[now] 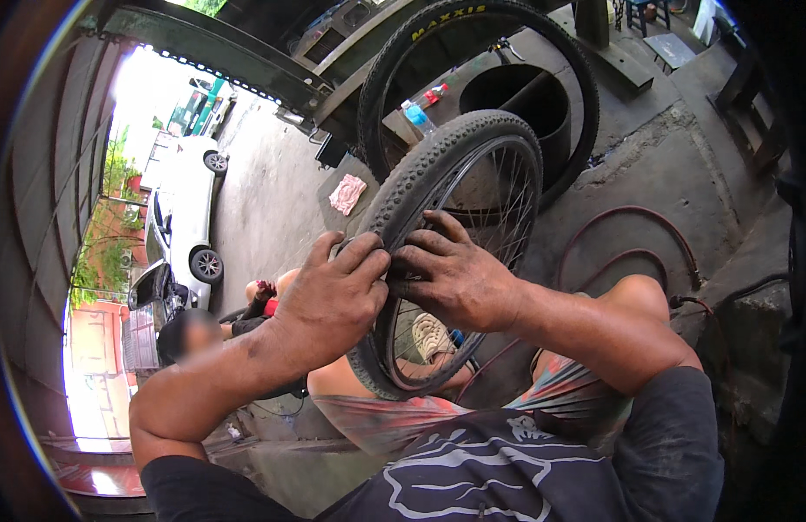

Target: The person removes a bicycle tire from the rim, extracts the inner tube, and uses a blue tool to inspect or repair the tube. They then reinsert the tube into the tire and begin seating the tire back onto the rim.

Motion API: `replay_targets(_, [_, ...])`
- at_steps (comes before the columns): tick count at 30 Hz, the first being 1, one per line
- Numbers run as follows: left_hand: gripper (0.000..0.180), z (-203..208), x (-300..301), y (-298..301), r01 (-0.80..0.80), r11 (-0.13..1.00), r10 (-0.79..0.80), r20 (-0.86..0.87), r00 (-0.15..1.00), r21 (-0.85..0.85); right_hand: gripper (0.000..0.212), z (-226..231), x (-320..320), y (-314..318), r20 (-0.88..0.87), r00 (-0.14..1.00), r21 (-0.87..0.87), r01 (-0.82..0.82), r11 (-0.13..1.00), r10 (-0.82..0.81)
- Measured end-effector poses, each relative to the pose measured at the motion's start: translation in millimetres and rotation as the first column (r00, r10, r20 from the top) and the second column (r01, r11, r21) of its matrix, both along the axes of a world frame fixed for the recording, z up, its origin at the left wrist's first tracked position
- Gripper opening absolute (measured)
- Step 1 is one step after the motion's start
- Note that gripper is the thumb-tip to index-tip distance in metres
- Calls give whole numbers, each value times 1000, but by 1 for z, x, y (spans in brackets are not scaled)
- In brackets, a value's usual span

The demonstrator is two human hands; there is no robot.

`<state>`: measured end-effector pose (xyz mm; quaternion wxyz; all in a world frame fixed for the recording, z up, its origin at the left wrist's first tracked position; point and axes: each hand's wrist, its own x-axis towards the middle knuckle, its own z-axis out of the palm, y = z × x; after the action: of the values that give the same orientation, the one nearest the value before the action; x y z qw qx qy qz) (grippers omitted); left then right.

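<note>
A spoked bicycle wheel stands upright between my knees, its black knobby tyre [446, 148] facing away to the upper left. My left hand [333, 283] is closed on the tyre's left side, fingers bent over the tread. From the right, my right hand [459, 274] grips the tyre's edge beside the rim, its fingers curled near those of the left. A gap shows between tyre and rim above my right hand. Whether a tool or an inner tube is under the fingers is hidden.
Beyond the wheel, a larger loose tyre [590, 96] leans around a dark round drum [551, 130]. Plastic bottles [418, 116] and a pink cloth [347, 193] lie nearby. A red hose [629, 213] coils at right. Another person [199, 335] sits at left; a white car [181, 217] is parked beyond.
</note>
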<state>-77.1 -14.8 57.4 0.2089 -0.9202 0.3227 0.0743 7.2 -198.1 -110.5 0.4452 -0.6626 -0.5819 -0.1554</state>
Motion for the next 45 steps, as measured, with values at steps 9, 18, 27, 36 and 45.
replay_targets(9, [18,3,13,-11,-33,996,40,-93,995,78,35,1,13,2,-28,997,9,-75,997,75])
replay_targets(18, [20,8,14,-21,72,997,-65,-158,985,37,28,2,10,-3,-71,994,60,-73,996,78])
replay_targets(27, [25,18,16,-12,30,998,-38,-154,987,-52,29,1,8,-4,-55,997,90,-51,995,56])
replay_targets(36, [24,7,16,14,64,975,-89,-108,990,-214,52,-3,10,-6,-64,991,-27,-123,992,121])
replay_targets(45, [21,5,10,19,35,961,-62,-90,994,-275,47,10,8,-12,-38,995,-109,-97,989,94])
